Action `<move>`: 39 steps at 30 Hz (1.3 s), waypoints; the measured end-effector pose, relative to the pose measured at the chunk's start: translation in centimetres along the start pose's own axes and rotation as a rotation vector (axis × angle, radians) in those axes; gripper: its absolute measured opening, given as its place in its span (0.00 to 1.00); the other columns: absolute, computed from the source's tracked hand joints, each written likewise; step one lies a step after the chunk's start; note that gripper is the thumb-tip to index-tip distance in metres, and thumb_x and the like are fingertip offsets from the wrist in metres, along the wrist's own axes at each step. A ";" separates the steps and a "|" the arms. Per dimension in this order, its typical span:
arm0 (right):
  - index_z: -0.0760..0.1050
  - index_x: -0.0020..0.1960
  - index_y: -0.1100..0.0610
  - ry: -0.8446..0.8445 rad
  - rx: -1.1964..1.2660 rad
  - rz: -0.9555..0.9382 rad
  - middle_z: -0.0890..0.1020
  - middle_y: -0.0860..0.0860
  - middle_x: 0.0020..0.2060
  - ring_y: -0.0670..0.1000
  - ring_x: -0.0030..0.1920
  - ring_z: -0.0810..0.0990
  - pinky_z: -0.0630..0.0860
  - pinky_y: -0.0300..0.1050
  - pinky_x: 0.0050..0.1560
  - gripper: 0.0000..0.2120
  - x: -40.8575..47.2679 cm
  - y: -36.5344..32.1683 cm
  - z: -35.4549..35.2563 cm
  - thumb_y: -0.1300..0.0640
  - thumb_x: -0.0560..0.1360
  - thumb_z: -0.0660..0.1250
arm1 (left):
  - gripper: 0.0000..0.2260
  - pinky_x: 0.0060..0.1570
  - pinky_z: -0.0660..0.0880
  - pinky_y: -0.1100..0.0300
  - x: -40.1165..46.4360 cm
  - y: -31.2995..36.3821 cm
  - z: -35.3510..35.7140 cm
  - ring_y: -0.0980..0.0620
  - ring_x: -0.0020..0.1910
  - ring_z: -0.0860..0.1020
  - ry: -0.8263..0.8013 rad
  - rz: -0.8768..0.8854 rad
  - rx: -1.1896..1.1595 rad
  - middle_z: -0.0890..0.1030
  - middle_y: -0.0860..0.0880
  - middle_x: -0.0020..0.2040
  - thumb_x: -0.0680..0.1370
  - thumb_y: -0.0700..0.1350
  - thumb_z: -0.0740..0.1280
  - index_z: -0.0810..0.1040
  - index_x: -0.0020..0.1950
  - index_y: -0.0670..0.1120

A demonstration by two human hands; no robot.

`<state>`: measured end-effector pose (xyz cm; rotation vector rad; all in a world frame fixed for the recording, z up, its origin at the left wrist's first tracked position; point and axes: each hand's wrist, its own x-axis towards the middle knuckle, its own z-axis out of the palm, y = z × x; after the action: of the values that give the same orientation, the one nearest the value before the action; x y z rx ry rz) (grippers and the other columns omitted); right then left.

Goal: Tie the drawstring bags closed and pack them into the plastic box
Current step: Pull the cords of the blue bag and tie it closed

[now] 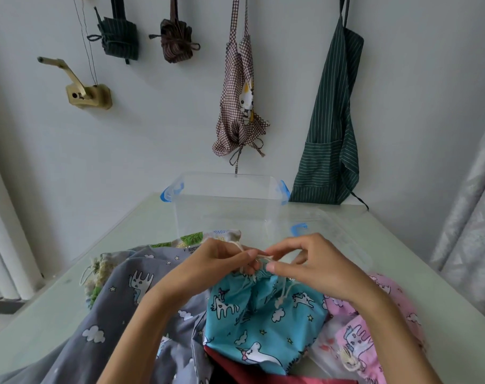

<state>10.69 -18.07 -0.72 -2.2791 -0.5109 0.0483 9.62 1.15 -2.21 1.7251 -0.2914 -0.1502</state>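
While both hands (pixel 263 263) pinch its cream drawstring (pixel 263 256), the blue unicorn-print bag (pixel 258 317) sits gathered shut.

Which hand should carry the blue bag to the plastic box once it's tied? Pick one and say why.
Right hand, probably. Both hands pinch the cord at the blue bag's neck, but the left hand sits farther from the clear box.

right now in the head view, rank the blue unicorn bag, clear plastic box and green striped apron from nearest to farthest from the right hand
1. Blue unicorn bag, directly under the right hand, which pinches its cord.
2. Clear plastic box, just beyond on the table.
3. Green striped apron, hanging on the back wall, right.
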 end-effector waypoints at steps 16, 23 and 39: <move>0.84 0.41 0.47 0.039 0.092 -0.177 0.84 0.45 0.40 0.37 0.33 0.76 0.66 0.27 0.37 0.07 -0.8 -0.7 -0.9 0.46 0.71 0.69 | 0.09 0.56 0.77 0.59 0.4 -0.3 -0.2 0.50 0.46 0.82 0.082 -0.094 -0.260 0.85 0.47 0.45 0.60 0.40 0.79 0.86 0.39 0.45; 0.79 0.49 0.45 -0.066 0.086 -0.105 0.81 0.38 0.43 0.36 0.39 0.75 0.69 0.32 0.41 0.06 0.4 0.2 1.0 0.49 0.71 0.71 | 0.07 0.43 0.79 0.65 0.3 0.1 0.3 0.52 0.38 0.84 0.189 0.075 0.000 0.85 0.45 0.36 0.67 0.31 0.74 0.84 0.36 0.43; 0.82 0.52 0.53 -0.058 0.629 0.154 0.86 0.49 0.44 0.41 0.42 0.83 0.73 0.30 0.38 0.14 1.4 -0.1 3.0 0.49 0.70 0.69 | 0.06 0.41 0.82 0.54 0.8 -1.8 1.0 0.56 0.37 0.83 0.551 0.344 0.252 0.85 0.56 0.38 0.68 0.47 0.76 0.86 0.43 0.49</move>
<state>11.39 -15.44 -2.55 -1.6957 -0.2922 0.3089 10.27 0.23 -4.14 1.8572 -0.1963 0.6280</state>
